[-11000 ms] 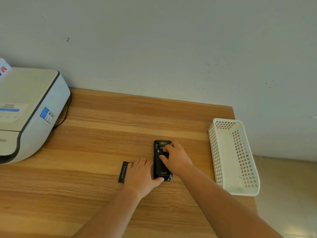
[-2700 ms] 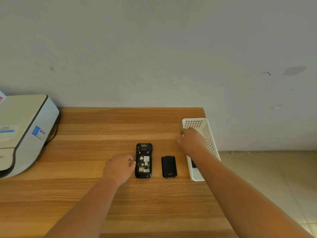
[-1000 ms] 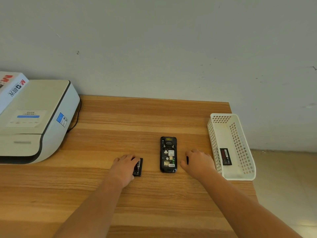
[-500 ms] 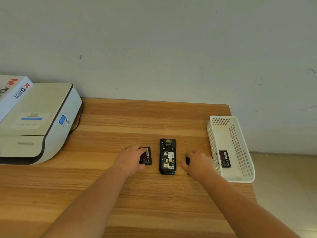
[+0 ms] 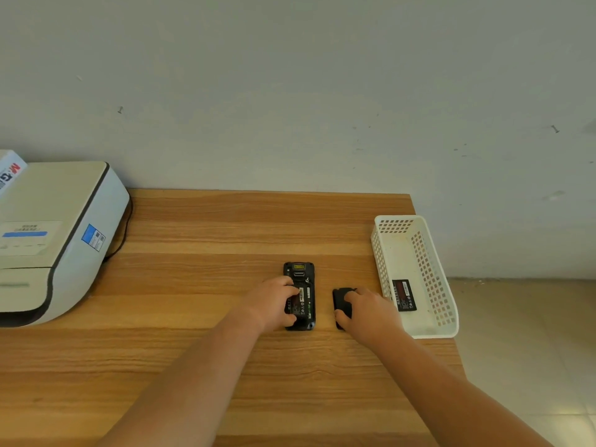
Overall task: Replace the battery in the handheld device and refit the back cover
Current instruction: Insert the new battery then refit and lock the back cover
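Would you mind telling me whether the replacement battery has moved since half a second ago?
Yes. The replacement battery has gone rightward from the bare table into the handheld device, nearer the white basket; the left hand presses it.

Wooden table (image 5: 200, 285) against a scuffed pale wall (image 5: 290, 91); beige tiled floor (image 5: 532, 350) at right.

- One handheld device (image 5: 300, 272), lying back-up on the table (image 5: 193, 285).
- Two batteries: one battery in the device (image 5: 303, 301), one battery in the basket (image 5: 403, 295).
- One back cover (image 5: 340, 301).
- One white basket (image 5: 432, 285).
- One printer (image 5: 58, 237).
- Two hands: left hand (image 5: 271, 303), right hand (image 5: 367, 311).
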